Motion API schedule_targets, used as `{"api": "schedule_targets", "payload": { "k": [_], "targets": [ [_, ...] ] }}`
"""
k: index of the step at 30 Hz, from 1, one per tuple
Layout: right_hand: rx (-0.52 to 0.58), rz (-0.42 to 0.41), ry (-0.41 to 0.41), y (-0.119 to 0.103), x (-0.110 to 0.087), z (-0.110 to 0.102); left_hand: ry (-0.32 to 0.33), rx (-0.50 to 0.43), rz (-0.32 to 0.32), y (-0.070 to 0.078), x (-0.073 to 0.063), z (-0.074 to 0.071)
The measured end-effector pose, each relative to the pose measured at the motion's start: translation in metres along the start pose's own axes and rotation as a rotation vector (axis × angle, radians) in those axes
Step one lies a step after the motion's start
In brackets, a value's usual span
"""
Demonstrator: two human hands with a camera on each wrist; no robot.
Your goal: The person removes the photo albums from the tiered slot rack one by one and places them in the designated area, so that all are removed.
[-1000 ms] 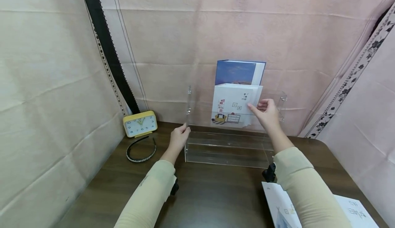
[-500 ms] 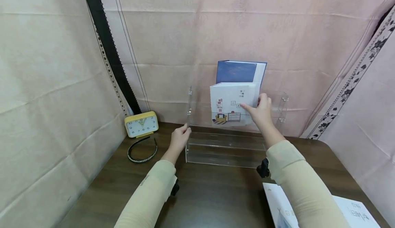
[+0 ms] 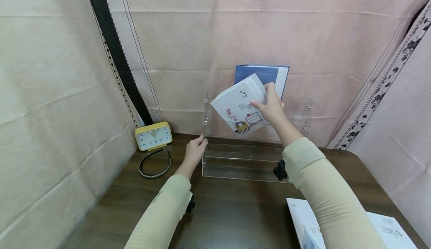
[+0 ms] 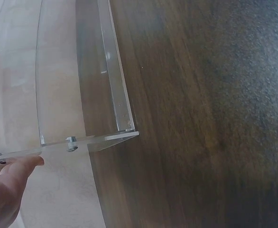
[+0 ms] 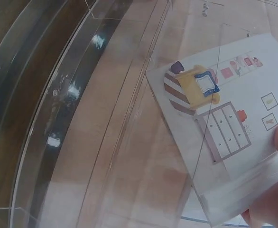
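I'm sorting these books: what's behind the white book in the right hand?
A blue book, its top and part of a pale side strip showing. The white book and right hand hide most of the rest.

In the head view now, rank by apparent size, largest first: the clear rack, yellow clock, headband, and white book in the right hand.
1. Clear rack
2. White book
3. Yellow clock and headband: overall spans look too alike to rank.

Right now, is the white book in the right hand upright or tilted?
Tilted: the white book has its top edge sloping down leftward, while the blue book behind stands nearly upright.
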State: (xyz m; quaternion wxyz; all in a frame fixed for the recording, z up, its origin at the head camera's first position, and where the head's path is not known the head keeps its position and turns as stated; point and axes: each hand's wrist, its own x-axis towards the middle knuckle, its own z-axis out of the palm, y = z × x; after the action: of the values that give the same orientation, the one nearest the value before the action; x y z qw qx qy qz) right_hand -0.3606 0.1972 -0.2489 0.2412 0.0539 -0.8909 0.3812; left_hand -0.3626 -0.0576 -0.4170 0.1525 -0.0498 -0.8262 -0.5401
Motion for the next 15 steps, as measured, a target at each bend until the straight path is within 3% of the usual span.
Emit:
{"api": "schedule_targets", "payload": {
  "k": [8, 15],
  "targets": [
    [0.094, -0.032, -0.005, 0.003, -0.004, -0.01, -0.026, -0.022, -0.002, 0.0, -0.003, 0.002],
    [0.236, -0.149, 0.05, -0.005, -0.003, -0.031, 0.0, -0.007, 0.006, 0.0, 0.0, 0.0]
  ]
}}
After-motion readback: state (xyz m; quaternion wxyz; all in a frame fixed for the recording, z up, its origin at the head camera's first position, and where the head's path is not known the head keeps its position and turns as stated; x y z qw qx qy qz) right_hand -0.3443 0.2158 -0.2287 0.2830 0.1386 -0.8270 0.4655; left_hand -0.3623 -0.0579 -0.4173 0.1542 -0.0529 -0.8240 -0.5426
